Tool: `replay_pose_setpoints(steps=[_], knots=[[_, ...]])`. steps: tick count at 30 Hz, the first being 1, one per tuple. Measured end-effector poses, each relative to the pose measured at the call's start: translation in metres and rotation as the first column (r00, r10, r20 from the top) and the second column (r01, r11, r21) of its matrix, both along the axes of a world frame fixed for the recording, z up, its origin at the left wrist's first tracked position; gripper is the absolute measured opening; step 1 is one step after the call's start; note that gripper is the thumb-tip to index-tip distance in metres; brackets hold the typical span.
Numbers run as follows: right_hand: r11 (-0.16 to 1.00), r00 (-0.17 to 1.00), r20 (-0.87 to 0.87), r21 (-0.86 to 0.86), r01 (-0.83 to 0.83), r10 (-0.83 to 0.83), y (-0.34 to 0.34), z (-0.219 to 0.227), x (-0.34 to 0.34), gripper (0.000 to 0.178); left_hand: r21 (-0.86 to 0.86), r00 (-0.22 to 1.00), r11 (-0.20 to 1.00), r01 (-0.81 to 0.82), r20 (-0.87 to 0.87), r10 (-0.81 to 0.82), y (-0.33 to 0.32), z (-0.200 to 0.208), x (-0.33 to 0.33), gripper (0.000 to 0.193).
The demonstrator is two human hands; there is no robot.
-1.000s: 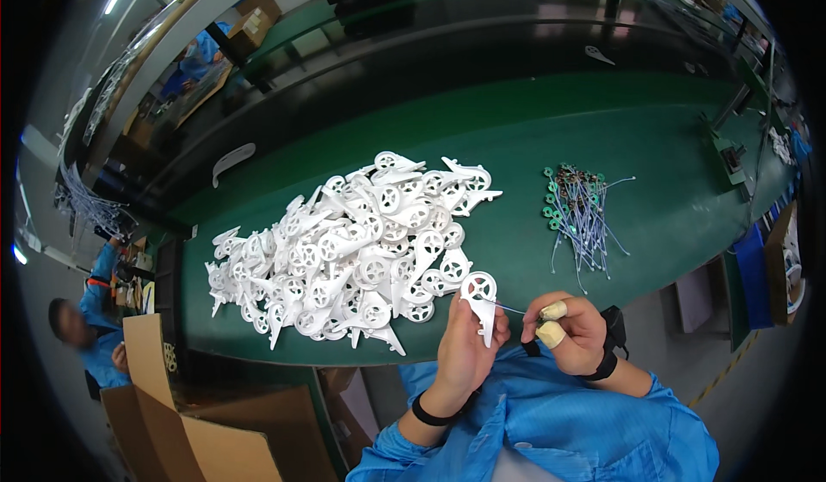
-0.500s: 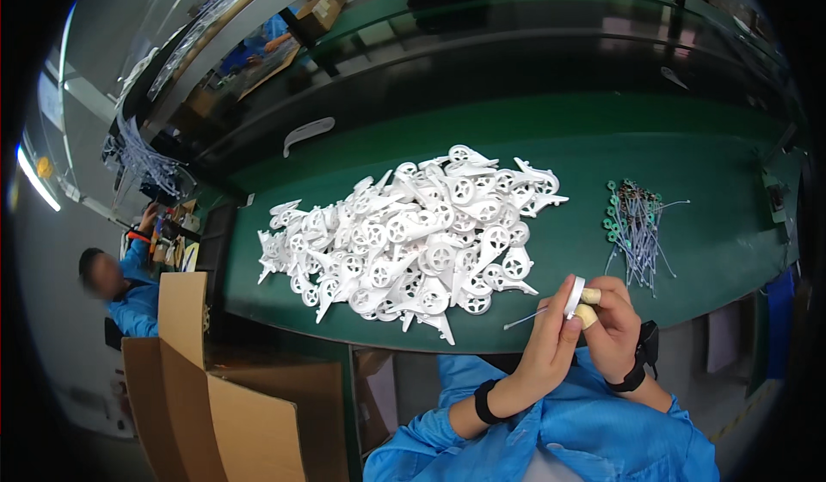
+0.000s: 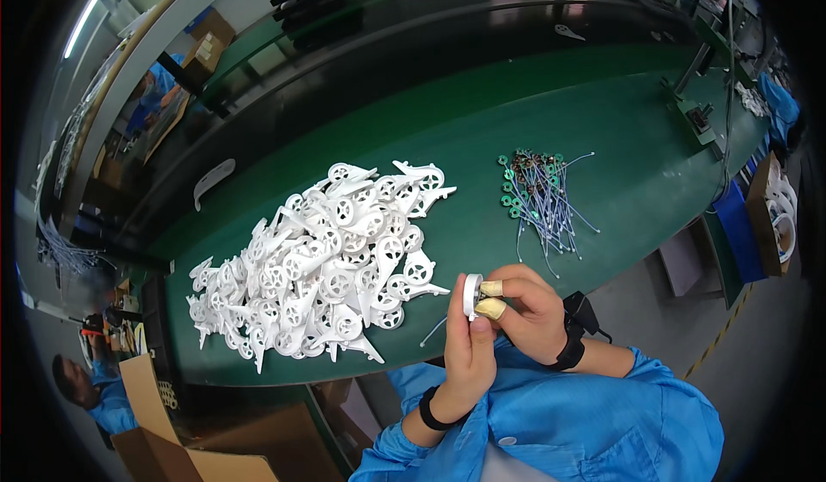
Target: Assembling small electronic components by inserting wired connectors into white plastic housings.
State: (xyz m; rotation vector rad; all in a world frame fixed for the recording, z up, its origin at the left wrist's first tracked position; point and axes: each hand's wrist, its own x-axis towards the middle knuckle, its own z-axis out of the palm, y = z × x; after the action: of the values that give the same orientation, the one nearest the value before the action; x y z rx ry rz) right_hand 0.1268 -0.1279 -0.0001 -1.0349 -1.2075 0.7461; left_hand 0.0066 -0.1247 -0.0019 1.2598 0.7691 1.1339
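Note:
My left hand [image 3: 469, 357] is closed around a white plastic part [image 3: 471, 294] whose round end stands on edge between the fingers and thumb. My right hand [image 3: 532, 317] faces it from the right, with thumb and forefinger in yellowish finger cots pressed to the round end. A thin grey-blue wire [image 3: 433, 331] sticks out to the left behind my left hand; its other end is hidden. Left of my hands lies a large heap of white plastic parts [image 3: 335, 263] with spoked round ends and pointed tails. Beyond my right hand is a pile of wires with green rings [image 3: 542, 194].
A green bench [image 3: 619, 155] carries both piles. One loose white piece [image 3: 213, 181] lies at the far left. At right stands a small fixture [image 3: 695, 116]. Cardboard boxes [image 3: 155, 400] stand at lower left, near another person [image 3: 90, 387] in blue. A blue bin [image 3: 736, 233] hangs low right.
The view has swung to the right, so the bench and piles sit further left in the picture. Both hands keep nearly the same hold on the white part.

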Motion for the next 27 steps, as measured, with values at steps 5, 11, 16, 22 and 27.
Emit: replay_pose_setpoints(steps=[5,11,16,22,27], knots=[[0.998,0.998,0.064,-0.058,0.018,-0.015,-0.005,0.008,0.002,0.02,0.038,0.999,0.999,0.024,-0.028,-0.023,-0.001,0.001,-0.002,0.05],[0.986,0.993,0.115,-0.168,-0.001,0.021,-0.003,0.018,0.002,0.019,-0.009,1.0,1.0,0.011,-0.022,-0.011,0.005,-0.008,-0.009,0.048],[0.999,0.933,0.356,0.024,0.043,-0.049,0.002,0.015,0.009,0.019,0.07,0.994,0.997,0.044,-0.105,-0.037,0.005,-0.009,-0.01,0.052],[0.994,0.929,0.362,0.101,0.048,-0.082,0.003,0.008,0.011,0.015,0.114,0.985,0.992,0.063,-0.167,-0.043,0.003,-0.008,-0.012,0.052],[0.997,0.931,0.362,0.082,0.004,-0.034,0.004,0.009,0.01,0.015,0.173,0.947,0.984,0.052,-0.322,0.007,0.002,-0.009,-0.017,0.05]])
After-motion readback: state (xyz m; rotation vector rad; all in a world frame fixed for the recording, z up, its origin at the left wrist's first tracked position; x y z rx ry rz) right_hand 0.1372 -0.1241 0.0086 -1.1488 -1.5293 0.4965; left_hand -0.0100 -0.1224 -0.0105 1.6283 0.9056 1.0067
